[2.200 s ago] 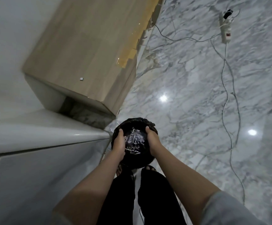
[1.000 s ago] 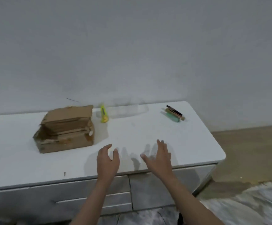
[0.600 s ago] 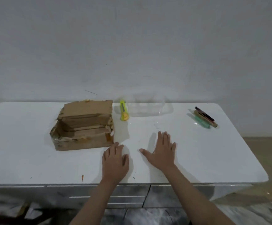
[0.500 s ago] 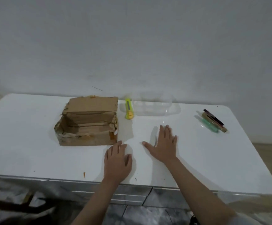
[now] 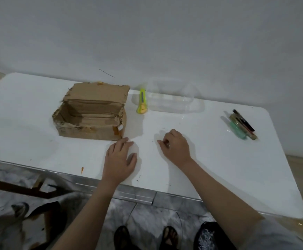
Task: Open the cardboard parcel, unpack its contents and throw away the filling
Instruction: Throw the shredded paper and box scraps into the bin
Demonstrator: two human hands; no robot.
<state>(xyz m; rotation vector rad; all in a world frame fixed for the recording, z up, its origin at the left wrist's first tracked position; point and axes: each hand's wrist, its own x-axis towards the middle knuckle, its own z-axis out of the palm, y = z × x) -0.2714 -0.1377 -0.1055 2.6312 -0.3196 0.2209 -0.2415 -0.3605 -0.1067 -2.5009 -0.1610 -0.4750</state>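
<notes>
- The cardboard parcel sits open on the white cabinet top, its torn lid flap standing up at the back; its inside looks bare.
- The left hand lies flat, palm down, on the top just in front of the parcel's right corner.
- The right hand rests beside it, fingers curled under, holding nothing that shows.
- A yellow box cutter lies right of the parcel, next to a clear plastic tray by the wall.
- A small bundle of green and dark items lies near the right edge.
- Below, sandalled feet stand on marble floor beside a black bag.
</notes>
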